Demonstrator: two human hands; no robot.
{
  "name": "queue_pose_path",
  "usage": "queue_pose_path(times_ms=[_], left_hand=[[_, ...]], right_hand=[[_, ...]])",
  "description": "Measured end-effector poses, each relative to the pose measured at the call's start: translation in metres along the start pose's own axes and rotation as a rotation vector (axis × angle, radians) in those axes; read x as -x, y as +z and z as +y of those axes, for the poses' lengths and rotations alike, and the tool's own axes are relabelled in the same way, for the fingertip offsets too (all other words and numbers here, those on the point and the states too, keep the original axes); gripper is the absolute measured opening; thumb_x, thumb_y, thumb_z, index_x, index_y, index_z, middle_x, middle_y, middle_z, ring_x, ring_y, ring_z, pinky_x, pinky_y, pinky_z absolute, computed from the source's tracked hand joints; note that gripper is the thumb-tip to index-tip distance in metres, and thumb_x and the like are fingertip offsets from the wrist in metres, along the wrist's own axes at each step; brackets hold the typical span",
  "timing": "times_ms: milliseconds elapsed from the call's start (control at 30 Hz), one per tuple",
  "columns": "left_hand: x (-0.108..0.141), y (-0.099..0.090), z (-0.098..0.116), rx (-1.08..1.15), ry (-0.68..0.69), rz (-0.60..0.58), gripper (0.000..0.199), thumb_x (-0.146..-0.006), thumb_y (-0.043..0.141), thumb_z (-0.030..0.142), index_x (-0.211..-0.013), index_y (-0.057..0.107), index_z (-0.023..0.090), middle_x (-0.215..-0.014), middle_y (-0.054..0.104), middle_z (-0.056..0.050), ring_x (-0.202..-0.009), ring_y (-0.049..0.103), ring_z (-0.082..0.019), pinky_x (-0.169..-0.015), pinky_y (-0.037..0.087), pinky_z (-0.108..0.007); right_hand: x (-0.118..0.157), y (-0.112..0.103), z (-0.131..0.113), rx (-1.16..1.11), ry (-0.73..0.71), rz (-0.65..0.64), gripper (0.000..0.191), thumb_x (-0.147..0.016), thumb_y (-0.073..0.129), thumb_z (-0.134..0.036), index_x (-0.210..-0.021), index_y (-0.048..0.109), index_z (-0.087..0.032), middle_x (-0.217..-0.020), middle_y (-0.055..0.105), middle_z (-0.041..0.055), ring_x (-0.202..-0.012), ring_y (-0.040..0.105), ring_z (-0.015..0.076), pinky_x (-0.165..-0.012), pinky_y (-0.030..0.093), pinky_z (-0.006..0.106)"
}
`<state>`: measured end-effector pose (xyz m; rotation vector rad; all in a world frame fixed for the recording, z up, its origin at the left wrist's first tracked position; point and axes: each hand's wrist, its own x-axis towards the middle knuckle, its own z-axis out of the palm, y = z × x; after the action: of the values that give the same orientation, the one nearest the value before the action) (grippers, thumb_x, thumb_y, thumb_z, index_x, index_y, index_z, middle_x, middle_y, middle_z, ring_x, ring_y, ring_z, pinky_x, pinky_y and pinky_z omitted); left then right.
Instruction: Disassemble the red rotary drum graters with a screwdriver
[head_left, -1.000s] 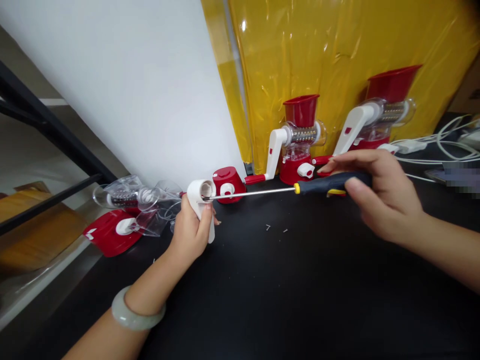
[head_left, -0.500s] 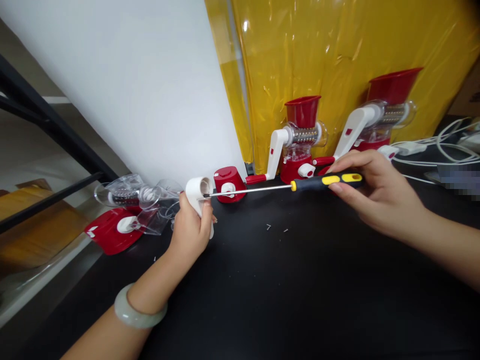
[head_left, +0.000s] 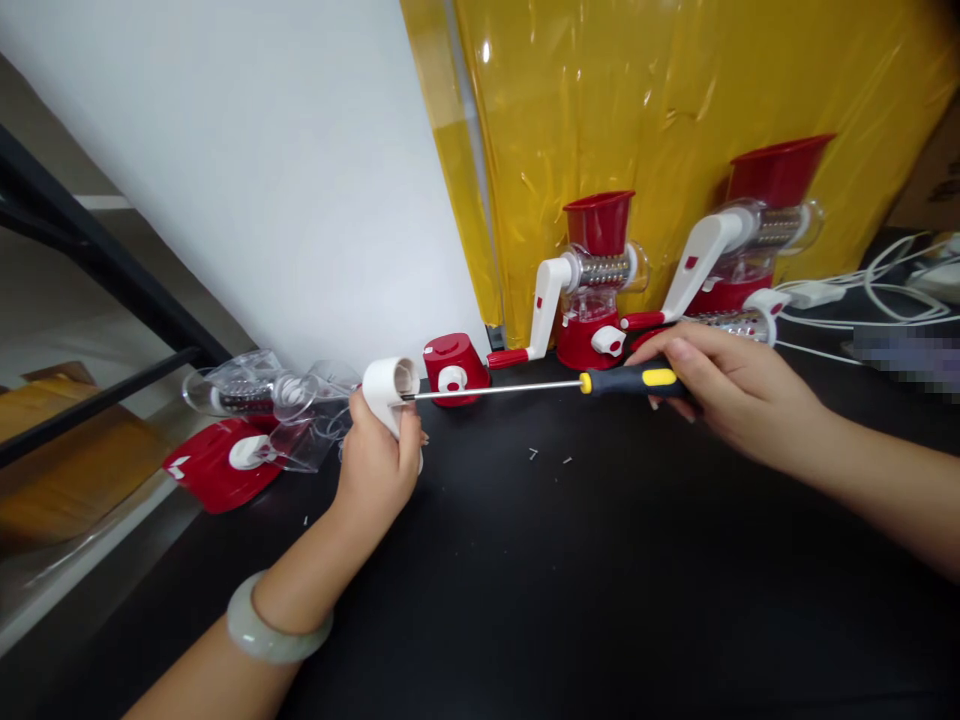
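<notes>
2 upright graters (head_left: 600,270) behind screwdriver (head_left: 619,381) — screws (head_left: 533,454) on black table (head_left: 600,600).

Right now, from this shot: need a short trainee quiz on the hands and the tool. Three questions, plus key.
1. Which hand grips the white part?
2. Choose one. The tip of the screwdriver is at: A) a red hopper; B) the white part; C) a loose screw on the bench.
3. True or false: nobody is holding the screwdriver.

Key:
1. The left hand.
2. B.
3. False; the right hand holds it.
</notes>
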<state>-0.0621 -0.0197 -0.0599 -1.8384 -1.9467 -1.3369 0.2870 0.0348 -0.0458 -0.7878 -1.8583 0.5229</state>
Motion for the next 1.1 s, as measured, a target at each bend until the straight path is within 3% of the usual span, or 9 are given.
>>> queue_pose_path(times_ms=[133, 300, 367, 467, 567, 667, 800, 933, 1100], left_hand=[[-0.001, -0.001, -0.001, -0.003, 0.001, 0.009, 0.026, -0.092, 0.055, 0.038, -0.106, 0.04, 0.022, -0.07, 0.068, -0.002, -0.058, 0.068, -0.025, -0.056, 0.046, -0.034], [0.0, 0.0, 0.0, 0.039, 0.042, -0.004, 0.023, -0.092, 0.057, 0.034, -0.104, 0.041, 0.022, -0.065, 0.067, 0.001, -0.055, 0.067, -0.022, -0.055, 0.045, -0.031], [0.001, 0.0, 0.001, 0.079, 0.048, -0.01, 0.023, -0.092, 0.059, 0.033, -0.103, 0.042, 0.023, -0.065, 0.066, 0.002, -0.055, 0.066, -0.021, -0.054, 0.044, -0.031], [0.002, 0.001, 0.001, 0.115, 0.05, -0.002, 0.024, -0.09, 0.061, 0.033, -0.102, 0.042, 0.023, -0.066, 0.066, 0.002, -0.053, 0.066, -0.021, -0.053, 0.042, -0.031], [0.003, 0.001, 0.001, 0.07, 0.024, 0.0, 0.027, -0.089, 0.061, 0.034, -0.105, 0.042, 0.023, -0.068, 0.066, 0.0, -0.055, 0.066, -0.024, -0.055, 0.043, -0.033], [0.004, 0.001, 0.002, -0.018, -0.012, -0.011, 0.03, -0.089, 0.06, 0.035, -0.109, 0.043, 0.022, -0.07, 0.066, -0.002, -0.059, 0.067, -0.026, -0.056, 0.044, -0.034], [0.003, 0.0, 0.004, -0.053, -0.008, -0.014, 0.029, -0.09, 0.056, 0.039, -0.108, 0.043, 0.021, -0.068, 0.065, -0.003, -0.058, 0.067, -0.027, -0.055, 0.045, -0.035], [0.001, -0.001, 0.007, -0.068, -0.039, -0.012, 0.028, -0.091, 0.053, 0.04, -0.108, 0.041, 0.02, -0.067, 0.068, -0.002, -0.058, 0.068, -0.026, -0.056, 0.047, -0.035], [0.001, 0.0, 0.008, -0.013, -0.009, -0.036, 0.024, -0.092, 0.049, 0.039, -0.105, 0.038, 0.022, -0.067, 0.067, 0.0, -0.057, 0.069, -0.022, -0.056, 0.05, -0.032]], right_hand=[[0.0, 0.0, 0.0, 0.15, -0.261, 0.098, 0.01, -0.093, 0.059, -0.033, -0.1, 0.065, -0.029, -0.085, 0.068, 0.0011, -0.072, 0.066, 0.0194, -0.064, 0.055, 0.034], [0.002, 0.002, -0.008, 0.019, -0.419, 0.212, 0.028, -0.08, 0.072, -0.016, -0.101, 0.059, -0.028, -0.092, 0.064, 0.0026, -0.086, 0.064, 0.0204, -0.076, 0.053, 0.037], [0.003, 0.003, -0.01, -0.055, -0.352, 0.267, 0.036, -0.075, 0.078, -0.015, -0.102, 0.059, -0.028, -0.094, 0.064, 0.0019, -0.088, 0.064, 0.0192, -0.074, 0.054, 0.033], [0.001, 0.007, -0.007, -0.245, -0.075, 0.271, 0.032, -0.078, 0.079, -0.029, -0.103, 0.06, -0.027, -0.094, 0.065, 0.0016, -0.085, 0.066, 0.0169, -0.064, 0.057, 0.027], [-0.003, 0.008, -0.001, -0.482, 0.187, 0.11, 0.034, -0.094, 0.054, -0.055, -0.101, 0.062, -0.022, -0.075, 0.07, 0.0035, -0.057, 0.066, 0.0167, -0.045, 0.054, 0.028], [-0.004, 0.006, -0.001, -0.409, 0.315, -0.036, 0.044, -0.096, 0.046, -0.06, -0.096, 0.062, -0.019, -0.058, 0.065, 0.0019, -0.035, 0.054, 0.0134, -0.029, 0.037, 0.024], [0.0, 0.001, -0.006, -0.113, 0.067, 0.116, 0.026, -0.097, 0.054, -0.046, -0.093, 0.063, -0.021, -0.069, 0.064, -0.0002, -0.042, 0.052, 0.008, -0.039, 0.041, 0.023], [0.004, 0.0, -0.006, 0.018, -0.294, 0.214, 0.011, -0.088, 0.066, -0.025, -0.099, 0.061, -0.025, -0.094, 0.067, 0.0046, -0.083, 0.066, 0.0173, -0.074, 0.054, 0.034], [0.004, 0.002, -0.008, -0.137, -0.254, 0.23, 0.035, -0.077, 0.077, -0.018, -0.104, 0.056, -0.027, -0.099, 0.065, 0.0031, -0.097, 0.065, 0.018, -0.084, 0.054, 0.032]])
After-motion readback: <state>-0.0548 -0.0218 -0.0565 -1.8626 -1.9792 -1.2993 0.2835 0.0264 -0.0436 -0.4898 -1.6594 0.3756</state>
